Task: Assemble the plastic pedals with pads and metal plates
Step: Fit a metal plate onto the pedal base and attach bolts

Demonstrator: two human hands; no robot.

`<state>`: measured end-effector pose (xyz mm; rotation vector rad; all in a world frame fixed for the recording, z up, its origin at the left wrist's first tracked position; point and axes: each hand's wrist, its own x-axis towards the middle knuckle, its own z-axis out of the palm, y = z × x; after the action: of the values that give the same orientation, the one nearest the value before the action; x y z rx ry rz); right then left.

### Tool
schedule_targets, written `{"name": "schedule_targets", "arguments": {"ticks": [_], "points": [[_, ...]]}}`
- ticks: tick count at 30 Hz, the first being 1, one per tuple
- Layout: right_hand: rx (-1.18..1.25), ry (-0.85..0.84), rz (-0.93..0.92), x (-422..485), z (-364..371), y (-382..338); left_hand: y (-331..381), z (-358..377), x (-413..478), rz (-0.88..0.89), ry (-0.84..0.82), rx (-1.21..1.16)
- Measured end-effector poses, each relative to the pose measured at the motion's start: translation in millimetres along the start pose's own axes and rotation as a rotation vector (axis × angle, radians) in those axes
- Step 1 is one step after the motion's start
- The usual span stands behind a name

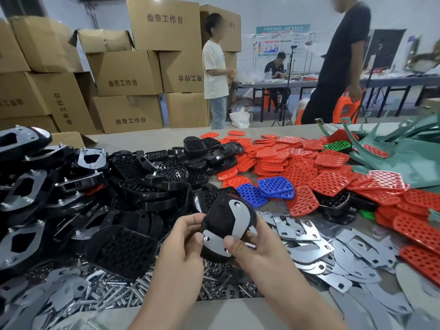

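A black plastic pedal (219, 217) is held clear of the table between both hands, underside up. The left hand (185, 236) is curled round its left edge and the right hand (259, 248) round its right edge. A curved metal plate (240, 220), smooth and grey, is laid across the pedal, and both thumbs are pressed at its nearer end.

Directly under the grip, shiny bolts (114, 294) are heaped on the grey table (238, 313). Just to the right of the grip, loose flat plates (333, 248) are spread in overlapping layers. To the left and beyond, glossy black pedals (142, 182) with perforated faces are piled. Just past the grip, blue pads (269, 188) are stacked, and red pads (309, 172), perforated and rounded, are strewn beyond and to the right.

Farther off, cardboard boxes (133, 75) are stacked against a pale wall, and a person in a white shirt (214, 67) is seen standing.
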<state>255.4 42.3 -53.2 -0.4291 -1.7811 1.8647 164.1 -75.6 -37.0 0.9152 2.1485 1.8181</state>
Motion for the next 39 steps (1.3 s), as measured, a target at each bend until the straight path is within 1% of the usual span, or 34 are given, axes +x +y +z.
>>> {"name": "schedule_targets", "arguments": {"ticks": [2,4,5,8,9,11,13,15,18,20,22,24,27,30,32,37,39], "points": [[-0.04,0.016,-0.029,0.3,1.0,-0.8,1.4,1.6,-0.6,0.004,0.024,-0.008],[0.021,0.012,-0.018,0.0,1.7,-2.9,3.1,2.9,-1.1,-0.002,0.036,-0.044],[0.106,-0.002,0.005,0.2,0.9,-3.4,4.7,3.1,-1.2,-0.017,0.03,-0.079],[0.536,-0.097,0.097,2.9,-4.2,-6.2,10.9,4.2,-0.8,-0.065,-0.03,-0.134],[0.629,-0.115,0.112,4.0,-6.2,-5.4,12.3,4.4,-0.6,-0.057,-0.036,-0.106],[0.691,-0.088,0.108,7.1,-9.4,-3.4,12.9,3.9,1.0,0.009,-0.028,0.027],[0.682,0.038,0.087,10.6,-14.8,-3.4,13.2,2.9,4.8,0.079,-0.017,0.193],[0.662,0.213,0.057,14.5,-23.5,-6.6,13.5,3.5,11.6,0.074,-0.062,0.304],[0.722,0.428,-0.021,18.1,-44.0,-17.3,16.0,16.2,25.9,0.055,-0.258,0.497],[0.721,0.542,-0.078,16.1,-55.5,-25.9,20.9,28.4,36.7,0.123,-0.408,0.692],[0.696,0.621,-0.124,12.2,-64.2,-30.7,25.0,37.9,46.5,0.222,-0.514,0.882],[0.681,0.659,-0.143,8.9,-68.3,-32.4,29.4,40.1,53.2,0.241,-0.575,1.009],[0.69,0.653,-0.12,7.9,-66.8,-30.0,31.6,30.8,47.2,0.239,-0.615,1.078],[0.686,0.6,-0.076,9.9,-59.6,-29.1,28.8,17.2,29.3,0.214,-0.66,1.007],[0.694,0.57,-0.045,10.8,-54.4,-27.5,24.7,12.2,20.7,0.207,-0.659,0.989],[0.685,0.47,-0.035,8.9,-43.7,-30.4,22.2,23.9,14.1,0.175,-0.536,0.981],[0.679,0.454,-0.031,7.7,-40.9,-34.1,24.3,31.1,11.6,0.199,-0.508,0.99]]}}
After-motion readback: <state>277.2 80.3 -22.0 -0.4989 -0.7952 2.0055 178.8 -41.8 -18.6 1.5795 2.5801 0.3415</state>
